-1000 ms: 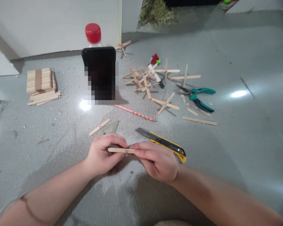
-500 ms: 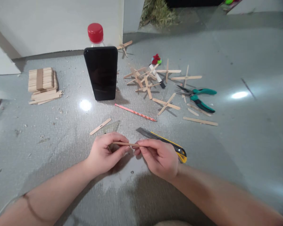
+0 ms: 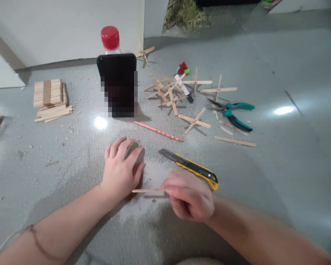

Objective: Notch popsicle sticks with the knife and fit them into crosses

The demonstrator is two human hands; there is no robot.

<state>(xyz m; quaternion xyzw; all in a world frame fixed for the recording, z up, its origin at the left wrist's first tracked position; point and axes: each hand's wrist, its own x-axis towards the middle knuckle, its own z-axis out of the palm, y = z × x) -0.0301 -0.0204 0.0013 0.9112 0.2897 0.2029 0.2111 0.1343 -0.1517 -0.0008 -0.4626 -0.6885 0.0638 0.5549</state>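
Note:
My right hand (image 3: 191, 197) pinches one end of a thin wooden stick (image 3: 149, 190), which points left just above the grey surface. My left hand (image 3: 123, 165) reaches down with its fingers bent and spread, over the place where a notched stick and a clear set square lay. A brownish round thing (image 3: 132, 148) shows between its fingers; whether the hand grips anything beneath is hidden. Beyond my right hand lies a yellow and black utility knife (image 3: 195, 167), its blade out to the left. A pink pencil (image 3: 157, 131) rests farther back.
A black phone (image 3: 118, 66) leans on a red-capped bottle (image 3: 110, 38). Several crossed-stick pieces (image 3: 195, 121) lie behind the pencil, with green-handled pliers (image 3: 238, 117) to their right. A banded stack of sticks (image 3: 51, 94) is at the left, a loose stick (image 3: 235, 141) at the right.
My left hand has let go of the thin stick and moved up and left, its fingers spreading over the notched stick and set square. My right hand has drawn the thin stick slightly nearer.

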